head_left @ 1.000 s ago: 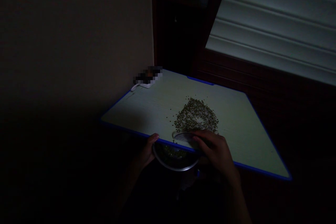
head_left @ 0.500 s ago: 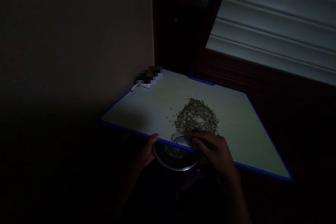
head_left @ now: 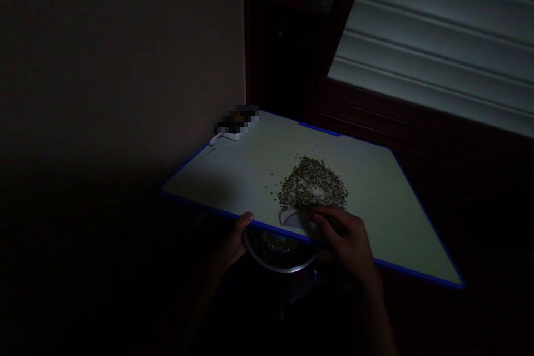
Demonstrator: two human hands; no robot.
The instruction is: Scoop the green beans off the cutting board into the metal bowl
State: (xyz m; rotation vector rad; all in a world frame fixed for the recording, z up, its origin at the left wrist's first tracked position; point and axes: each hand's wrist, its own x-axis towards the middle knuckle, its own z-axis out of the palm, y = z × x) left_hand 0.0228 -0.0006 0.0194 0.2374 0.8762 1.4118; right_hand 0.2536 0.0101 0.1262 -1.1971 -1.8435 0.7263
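Observation:
Small green-brown beans (head_left: pixel 306 181), which look like mung beans, lie in a loose patch on a pale board (head_left: pixel 375 206) with a blue edge. My right hand (head_left: pixel 344 231) is closed on a thin, pale, rounded piece (head_left: pixel 294 217), whose exact kind is too dim to tell. That piece rests at the near edge of the board, just below the beans. Under this edge is a metal bowl (head_left: pixel 281 267) with more beans inside. At the bowl's left side my left hand (head_left: pixel 238 239) is closed against its rim, thumb up by the board's edge; its other fingers are mostly hidden.
A white object with a cord or strap (head_left: pixel 236 128) lies at the board's far left corner, its top blurred out. A plain wall (head_left: pixel 125 55) rises to the left. Pale ribbed panels (head_left: pixel 434 39) and dark wood stand behind. The room is very dark.
My right hand has shifted slightly right and up toward the beans with the pale piece, which has moved a little in from the board's edge. My left hand and the bowl stay put.

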